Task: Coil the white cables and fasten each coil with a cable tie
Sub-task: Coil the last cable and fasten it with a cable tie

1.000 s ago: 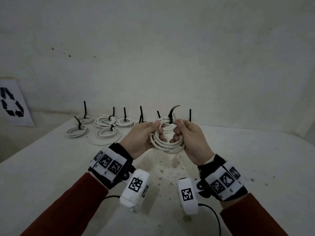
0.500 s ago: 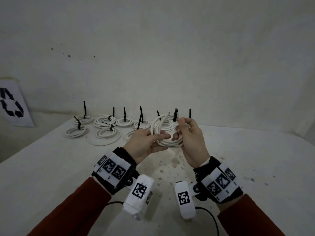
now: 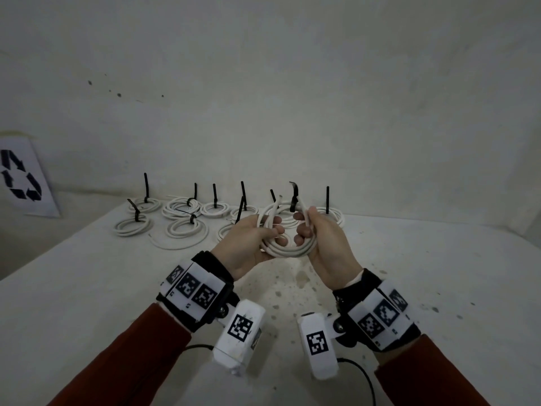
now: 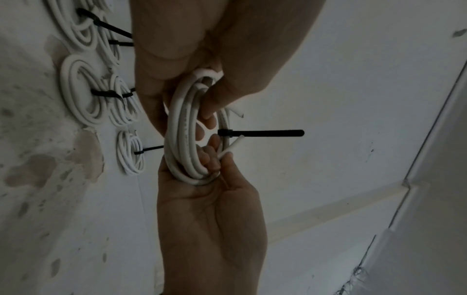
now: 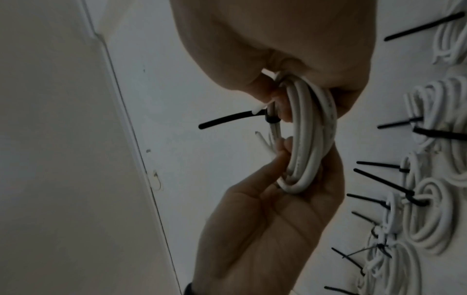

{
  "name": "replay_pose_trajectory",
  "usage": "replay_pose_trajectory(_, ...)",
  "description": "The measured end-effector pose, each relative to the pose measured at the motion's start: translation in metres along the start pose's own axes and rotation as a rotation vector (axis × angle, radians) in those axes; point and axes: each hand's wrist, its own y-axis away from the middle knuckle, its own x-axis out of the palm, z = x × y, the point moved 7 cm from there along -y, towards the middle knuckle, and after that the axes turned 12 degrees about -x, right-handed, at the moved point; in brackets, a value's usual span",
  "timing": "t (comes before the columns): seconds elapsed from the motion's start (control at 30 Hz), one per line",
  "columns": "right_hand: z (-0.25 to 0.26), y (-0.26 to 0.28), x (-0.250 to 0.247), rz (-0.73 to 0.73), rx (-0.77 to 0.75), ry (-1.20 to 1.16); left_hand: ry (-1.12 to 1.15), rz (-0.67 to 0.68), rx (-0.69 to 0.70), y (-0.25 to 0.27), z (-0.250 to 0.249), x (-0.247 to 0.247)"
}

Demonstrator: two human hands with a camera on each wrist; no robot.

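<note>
I am holding a white cable coil (image 3: pixel 288 244) up in the air above the white table (image 3: pixel 87 288), between both hands. My left hand (image 3: pixel 246 247) is gripping the coil's left side, with its fingers (image 3: pixel 276 230) curling through the middle of the loops. My right hand (image 3: pixel 328 244) is gripping the right side, fingers hooking into the ring from the other way and the thumb pressing a loose cable end (image 3: pixel 306 218) against the bundle. A black cable tie (image 3: pixel 293 197) is sitting on the coil's far edge, its tail sticking upward and bending slightly at the tip. In the left wrist view I am seeing the tie's head (image 4: pixel 225 132) tight against the strands and the tail (image 4: pixel 267 133) pointing straight out; whether the band is drawn fully tight I cannot quite tell, since the picture is dim. A second cut cable end (image 4: pixel 236 112) is poking out near my left fingertips.

Behind my hands, a group of finished coils (image 3: pixel 184 218) is lying flat on the table's far side, each with a black tie tail (image 3: pixel 145 186) standing up. One loose white cable loop (image 3: pixel 178 243) is lying just in front of them. A recycling-symbol sign (image 3: pixel 22 177) is leaning against the wall at the far left.
</note>
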Motion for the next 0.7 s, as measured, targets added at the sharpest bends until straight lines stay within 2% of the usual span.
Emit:
replay_pose_trajectory(0.13, 0.003, -0.002, -0.005, 0.013, 0.022, 0.002, 0.126, 0.101, -0.046, 0.003, 0.000, 0.009)
replay_pose_trajectory(0.33, 0.003, -0.001, -0.002, 0.082, 0.058, 0.029, 0.133, 0.127, -0.047, -0.002, 0.003, 0.017)
replay_pose_trajectory(0.43, 0.006, 0.000, -0.004, 0.123, 0.164, -0.034, 0.186, 0.191, -0.116, -0.003, 0.007, 0.021)
replay_pose_trajectory(0.57, 0.011, 0.008, 0.001, 0.186, 0.374, -0.251, 0.227, 0.292, -0.171, -0.004, 0.007, 0.023)
replay_pose_trajectory(0.7, 0.015, 0.008, 0.003, 0.190, 0.392, -0.265, 0.255, 0.368, -0.194, 0.000, 0.009, 0.024)
